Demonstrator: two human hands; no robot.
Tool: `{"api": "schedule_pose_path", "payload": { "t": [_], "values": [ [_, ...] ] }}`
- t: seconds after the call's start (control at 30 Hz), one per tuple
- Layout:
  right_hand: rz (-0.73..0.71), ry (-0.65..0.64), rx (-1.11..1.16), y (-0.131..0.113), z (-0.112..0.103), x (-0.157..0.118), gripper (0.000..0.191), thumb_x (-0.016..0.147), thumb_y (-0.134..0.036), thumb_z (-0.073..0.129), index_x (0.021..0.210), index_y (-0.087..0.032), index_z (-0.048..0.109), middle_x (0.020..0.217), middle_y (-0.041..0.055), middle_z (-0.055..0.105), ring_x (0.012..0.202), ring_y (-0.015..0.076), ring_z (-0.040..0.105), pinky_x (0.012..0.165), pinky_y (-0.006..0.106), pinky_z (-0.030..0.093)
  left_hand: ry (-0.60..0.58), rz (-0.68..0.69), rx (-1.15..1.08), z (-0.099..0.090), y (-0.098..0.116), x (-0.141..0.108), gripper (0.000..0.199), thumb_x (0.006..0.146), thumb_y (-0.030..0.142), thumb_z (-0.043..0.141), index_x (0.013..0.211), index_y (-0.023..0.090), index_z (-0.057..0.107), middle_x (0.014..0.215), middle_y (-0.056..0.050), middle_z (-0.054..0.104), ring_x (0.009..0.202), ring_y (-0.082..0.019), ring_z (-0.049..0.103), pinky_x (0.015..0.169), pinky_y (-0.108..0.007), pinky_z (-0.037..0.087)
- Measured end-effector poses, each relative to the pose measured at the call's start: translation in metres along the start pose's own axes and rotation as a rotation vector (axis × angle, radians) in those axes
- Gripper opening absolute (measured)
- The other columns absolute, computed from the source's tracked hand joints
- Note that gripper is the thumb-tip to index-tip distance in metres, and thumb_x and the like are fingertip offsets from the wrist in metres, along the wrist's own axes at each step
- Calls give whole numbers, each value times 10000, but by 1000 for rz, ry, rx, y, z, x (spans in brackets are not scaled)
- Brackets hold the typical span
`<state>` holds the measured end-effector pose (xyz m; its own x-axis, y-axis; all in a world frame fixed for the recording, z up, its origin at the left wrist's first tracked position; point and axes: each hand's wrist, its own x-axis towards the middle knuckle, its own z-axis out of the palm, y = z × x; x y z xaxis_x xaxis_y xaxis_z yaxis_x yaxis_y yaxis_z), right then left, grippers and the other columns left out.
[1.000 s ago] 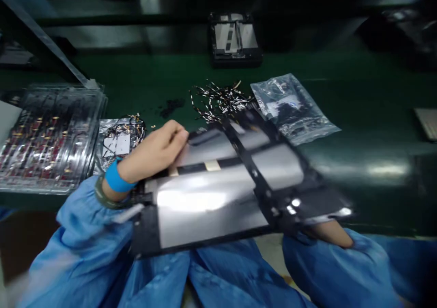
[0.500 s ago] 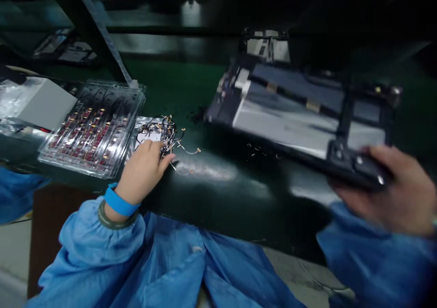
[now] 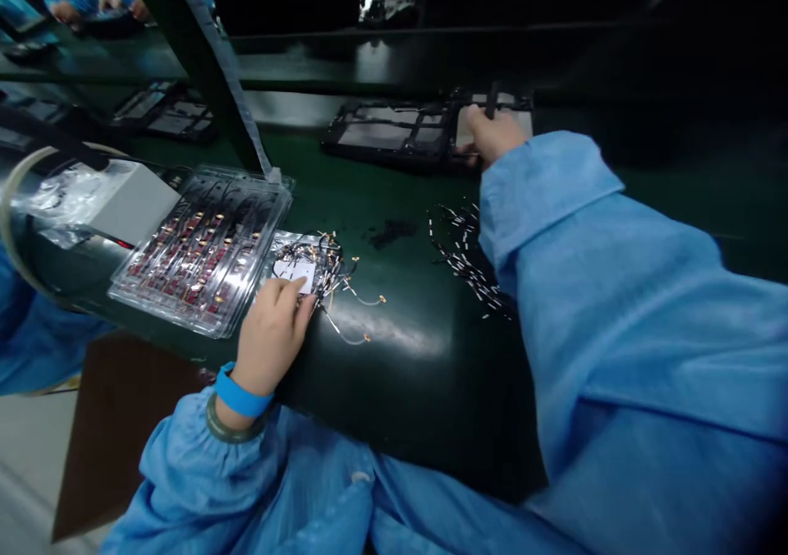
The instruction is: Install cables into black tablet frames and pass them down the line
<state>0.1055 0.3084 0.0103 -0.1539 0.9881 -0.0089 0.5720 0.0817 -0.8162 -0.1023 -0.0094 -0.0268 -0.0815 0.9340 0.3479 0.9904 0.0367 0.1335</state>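
My left hand rests at the near edge of a tangled pile of thin cables with small gold connectors. Its thumb and index finger curl together on the cables; how many they hold is hidden. Under the pile lies a silvery bag with a white label. Stretched to the far side, my right hand closes at the edge where two opened, tablet-like devices meet. One device lies flat to its left; the other device is partly covered by the hand. Which edge the fingers grip is hard to make out.
Clear plastic trays of small red and gold parts are stacked at left, beside a white box. Black-and-white cables lie by my right sleeve. A slanted post rises behind the trays. More devices and co-workers' hands are beyond.
My right hand has carried the device away from me and laid it flat on the far side, left of the other one. My left hand stays at the cable pile. The view has shifted.
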Motion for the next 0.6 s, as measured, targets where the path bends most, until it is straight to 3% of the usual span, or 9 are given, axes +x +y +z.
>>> {"api": "schedule_pose_path", "payload": {
  "t": [0.13, 0.23, 0.37, 0.47, 0.6],
  "values": [
    [92, 31, -106, 1, -29, -20, 670, 822, -420, 318, 1207, 99, 498, 1057, 179, 604, 1051, 292, 575, 602, 298, 344, 129, -130, 83, -16, -48, 10, 270, 936, 315, 427, 1136, 180, 549, 1006, -140, 559, 1010, -292, 549, 894, -471, 467],
    [132, -8, -237, 6, -52, -50, 563, 827, -401, 437, 1106, 58, 603, 955, 159, 645, 951, 239, 607, 614, 316, 354, 45, -249, 113, -21, -79, 24, 378, 929, 402, 407, 1173, 139, 529, 1081, -174, 545, 1118, -345, 500, 947, -524, 430],
    [174, -92, -351, 19, -71, -91, 404, 878, -367, 533, 1045, -21, 659, 813, 96, 641, 731, 112, 569, 663, 300, 399, -58, -272, 103, -19, -98, 44, 479, 892, 480, 432, 1175, 103, 516, 1087, -172, 557, 1152, -394, 475, 966, -571, 392],
    [142, -104, -393, 29, -74, -97, 321, 913, -337, 515, 999, -63, 659, 687, 39, 595, 662, 113, 559, 700, 298, 431, -67, -291, 108, -16, -103, 53, 466, 881, 478, 450, 1150, 103, 524, 1062, -156, 562, 1158, -388, 471, 992, -566, 385],
    [95, -127, -298, 27, -49, -65, 176, 905, -285, 549, 925, -128, 628, 658, 20, 594, 607, 125, 572, 626, 266, 460, -35, -320, 135, -11, -108, 58, 425, 854, 448, 487, 1106, 111, 550, 1020, -151, 568, 1118, -380, 483, 974, -576, 407]
  ]
}}
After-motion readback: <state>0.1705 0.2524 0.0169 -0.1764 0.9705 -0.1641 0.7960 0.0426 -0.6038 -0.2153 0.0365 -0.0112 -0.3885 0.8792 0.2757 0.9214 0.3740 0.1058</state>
